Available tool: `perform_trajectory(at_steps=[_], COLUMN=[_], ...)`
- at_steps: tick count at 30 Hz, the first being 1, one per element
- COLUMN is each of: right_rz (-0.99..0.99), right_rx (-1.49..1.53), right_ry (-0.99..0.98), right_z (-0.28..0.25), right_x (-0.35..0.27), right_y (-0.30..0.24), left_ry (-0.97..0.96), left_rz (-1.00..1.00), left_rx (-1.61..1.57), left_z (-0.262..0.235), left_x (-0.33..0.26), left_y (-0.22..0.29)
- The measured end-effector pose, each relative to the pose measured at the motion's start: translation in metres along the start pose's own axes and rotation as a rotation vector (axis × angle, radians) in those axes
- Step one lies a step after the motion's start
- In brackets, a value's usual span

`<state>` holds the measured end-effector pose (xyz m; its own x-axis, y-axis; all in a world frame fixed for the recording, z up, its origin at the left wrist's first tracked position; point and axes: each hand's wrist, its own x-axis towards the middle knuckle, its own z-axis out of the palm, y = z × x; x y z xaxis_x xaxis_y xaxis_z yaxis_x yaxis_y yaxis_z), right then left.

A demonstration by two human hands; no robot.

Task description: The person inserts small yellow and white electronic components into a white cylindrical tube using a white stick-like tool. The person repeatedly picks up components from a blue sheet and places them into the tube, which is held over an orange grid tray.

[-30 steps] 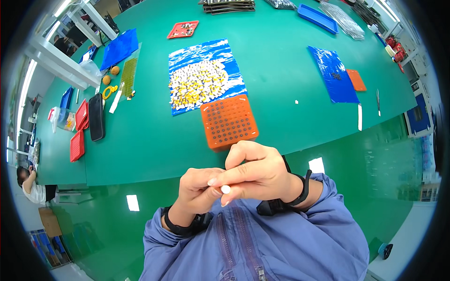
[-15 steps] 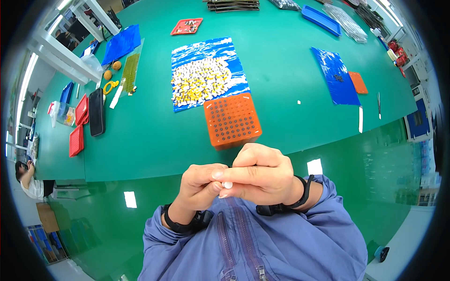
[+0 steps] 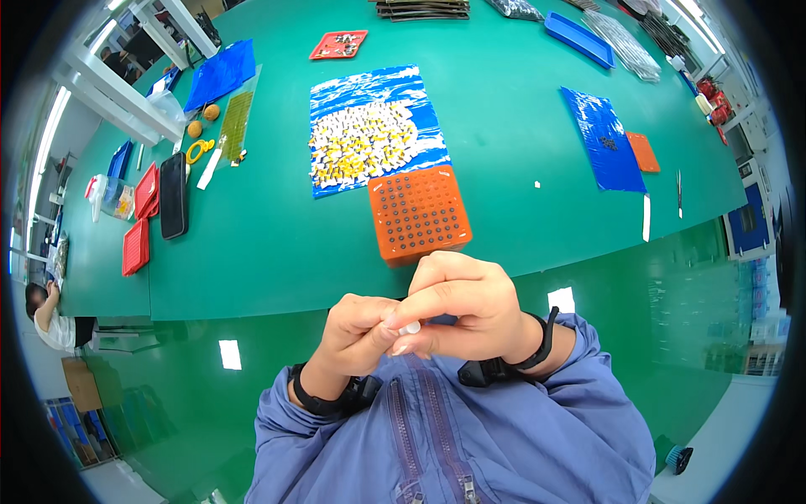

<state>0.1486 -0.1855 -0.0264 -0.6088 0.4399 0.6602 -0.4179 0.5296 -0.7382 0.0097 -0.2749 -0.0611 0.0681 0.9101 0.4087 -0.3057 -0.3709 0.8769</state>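
My left hand and my right hand meet in front of my chest, just off the table's near edge. Both are closed in a pinch, fingertips touching. Between them shows a small white piece with a rounded end; the rest of it is covered by fingers. Right beyond the hands sits an orange block with rows of holes, many holding small dark round parts. Behind it, a blue-and-white sheet bears a spread of many small white and yellow pieces.
On the green table, a black phone, red trays and yellow-handled scissors lie left. A red tray of small parts is farther back. At right are a blue sheet, an orange block and tweezers.
My right hand's fingers have shifted, the index finger bending more, and the white piece shows slightly more. A dark bit glimpsed between the hands earlier is no longer visible.
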Motion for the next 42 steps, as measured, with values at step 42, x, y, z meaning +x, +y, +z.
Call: perform_trajectory(at_steps=[42], right_rz=[0.216], right_rx=[0.093], right_ry=[0.424], right_z=[-0.083], right_x=[-0.029], right_y=[0.019], left_ry=[-0.057], left_rz=[-0.155], left_rx=[1.339], left_z=[-0.093], left_x=[0.022], left_y=[0.106])
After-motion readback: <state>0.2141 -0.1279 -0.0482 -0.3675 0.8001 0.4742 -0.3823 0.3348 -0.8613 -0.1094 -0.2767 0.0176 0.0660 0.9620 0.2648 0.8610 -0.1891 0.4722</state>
